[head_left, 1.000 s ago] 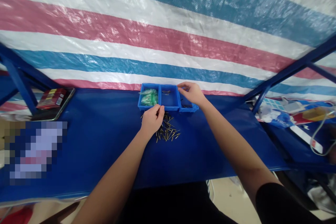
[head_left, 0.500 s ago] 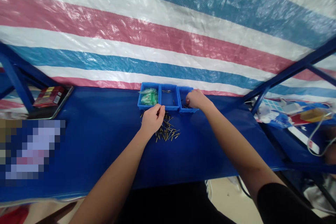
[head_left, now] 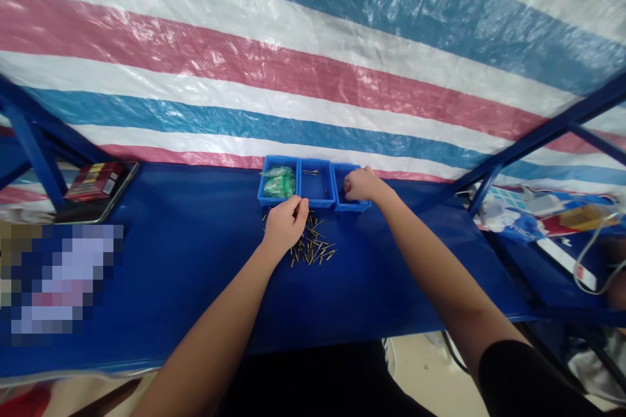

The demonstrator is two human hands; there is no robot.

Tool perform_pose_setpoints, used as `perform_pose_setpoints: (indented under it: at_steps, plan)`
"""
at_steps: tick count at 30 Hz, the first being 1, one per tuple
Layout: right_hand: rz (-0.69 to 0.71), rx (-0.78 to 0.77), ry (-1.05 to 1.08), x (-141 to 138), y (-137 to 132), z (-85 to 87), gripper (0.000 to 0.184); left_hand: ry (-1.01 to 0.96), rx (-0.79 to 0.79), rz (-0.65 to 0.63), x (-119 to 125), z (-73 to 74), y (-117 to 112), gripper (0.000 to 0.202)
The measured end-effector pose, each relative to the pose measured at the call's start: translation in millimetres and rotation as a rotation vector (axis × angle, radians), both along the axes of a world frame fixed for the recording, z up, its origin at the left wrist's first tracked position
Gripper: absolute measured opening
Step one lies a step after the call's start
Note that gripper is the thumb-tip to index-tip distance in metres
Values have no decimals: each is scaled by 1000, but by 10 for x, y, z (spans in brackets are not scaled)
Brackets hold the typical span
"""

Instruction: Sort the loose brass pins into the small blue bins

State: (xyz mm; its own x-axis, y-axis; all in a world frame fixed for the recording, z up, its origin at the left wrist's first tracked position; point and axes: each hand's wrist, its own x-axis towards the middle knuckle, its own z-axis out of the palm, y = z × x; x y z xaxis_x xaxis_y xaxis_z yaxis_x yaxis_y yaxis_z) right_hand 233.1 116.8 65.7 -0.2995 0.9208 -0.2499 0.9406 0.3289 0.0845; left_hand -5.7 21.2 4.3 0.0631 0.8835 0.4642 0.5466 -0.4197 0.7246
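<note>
The left hand [head_left: 285, 225] pinches a small pin above the scattered pins [head_left: 313, 249], while the right hand [head_left: 360, 185], fingers curled, dips into the rightmost blue bin [head_left: 350, 189], seemingly sorting.

A striped plastic tarp [head_left: 313, 65] in red, white and blue is hanging as the back wall behind a blue-covered workbench [head_left: 147, 287]. Blue metal frame bars [head_left: 533, 137] are slanting at both sides, daylight is glowing through the sheeting, and pale floor [head_left: 415, 365] is showing below.
</note>
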Motion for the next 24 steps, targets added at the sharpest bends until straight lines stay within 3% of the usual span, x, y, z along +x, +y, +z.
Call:
perform_pose_setpoints:
  at_steps: [3, 8, 10, 12, 15, 17, 24]
  plan:
    - [-27, 77, 65, -38, 18, 113, 22, 3, 1, -7, -2, 1, 0, 40]
    - [23, 286, 529, -110, 4, 319, 33, 0, 4, 5, -14, -6, 7, 41]
    - [28, 341, 549, -92, -14, 362, 32, 0, 2, 9, -14, -7, 8, 42]
    - [0, 271, 422, -54, -38, 374, 27, 4, 5, 5, -8, -6, 4, 41]
    - [-46, -24, 206, -15, -85, 339, 21, 12, 13, -9, 7, -3, -9, 40]
    - [-65, -141, 131, -23, -114, 291, 18, 12, 11, -18, 14, -2, -16, 39]
    - [-110, -153, 52, -93, -104, 128, 20, 16, 0, 2, 1, -15, -4, 40]
